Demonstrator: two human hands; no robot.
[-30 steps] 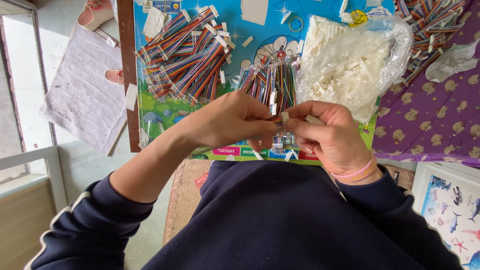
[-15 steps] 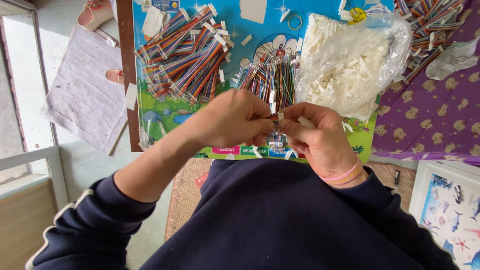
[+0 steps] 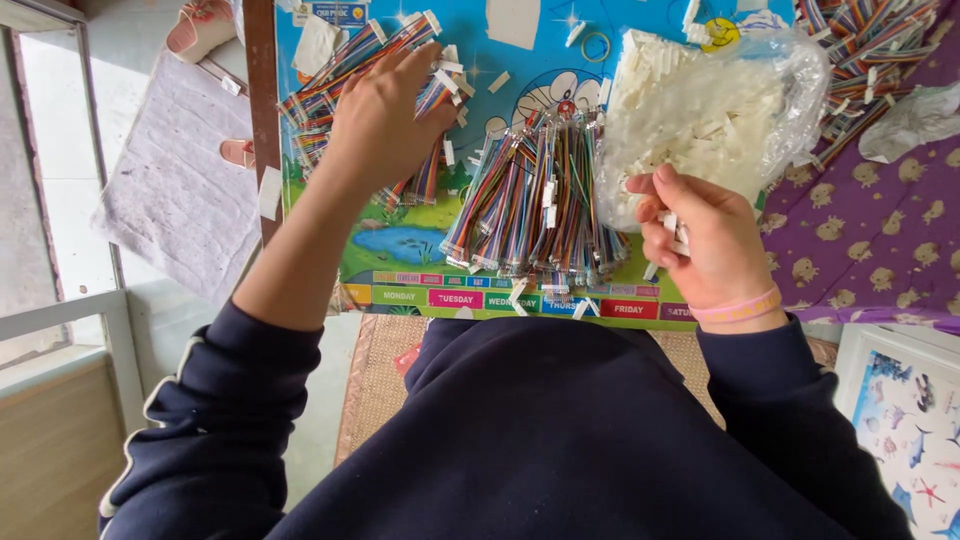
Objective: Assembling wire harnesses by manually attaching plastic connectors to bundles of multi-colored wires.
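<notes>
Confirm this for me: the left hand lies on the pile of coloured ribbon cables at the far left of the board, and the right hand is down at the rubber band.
Not quite. In the head view the right hand is at the clear bag of white connectors, fingers pinching small white pieces; the rubber band lies apart, untouched. The left hand does lie on the far-left pile of coloured ribbon cables.

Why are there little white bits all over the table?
Small white connector pieces lie scattered loose on the colourful table mat, outside the clear plastic bag holding the rest. A sandal lies on the floor beside the table.

Rainbow-striped ribbon cables (image 3: 530, 200), white connectors (image 3: 700, 110), purple bear-patterned cloth (image 3: 880, 240), pink wristband (image 3: 738, 310).
</notes>
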